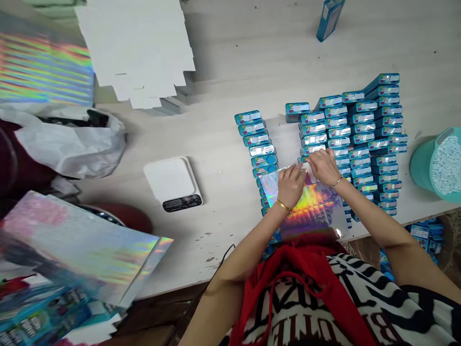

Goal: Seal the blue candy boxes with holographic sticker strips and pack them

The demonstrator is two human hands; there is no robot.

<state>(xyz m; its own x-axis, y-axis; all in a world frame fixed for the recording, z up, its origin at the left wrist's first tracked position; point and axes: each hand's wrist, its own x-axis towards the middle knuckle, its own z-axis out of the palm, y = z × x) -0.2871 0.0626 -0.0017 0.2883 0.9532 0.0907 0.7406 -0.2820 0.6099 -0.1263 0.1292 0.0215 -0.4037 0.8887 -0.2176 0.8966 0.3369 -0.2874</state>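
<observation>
A shiny holographic sheet (pixel 309 211) lies in front of my body, over part of the rows of small blue boxes (pixel 333 122). My left hand (pixel 291 185) has its fingers closed at the sheet's upper edge. Close beside it, my right hand (pixel 323 166) is closed at the same edge, near the top right. Between the two hands shows a small white piece (pixel 309 174), partly covered by fingers; I cannot tell whether it is a separate item. Whether the sheet is a single layer or a bag does not show.
A white scale (pixel 173 182) sits left of the boxes. Beyond it are stacked white cards (pixel 137 43) and more holographic sheets (pixel 46 72). One blue box (pixel 329 19) stands at the far edge. At right, a teal bucket (pixel 421 166) holds pale granules.
</observation>
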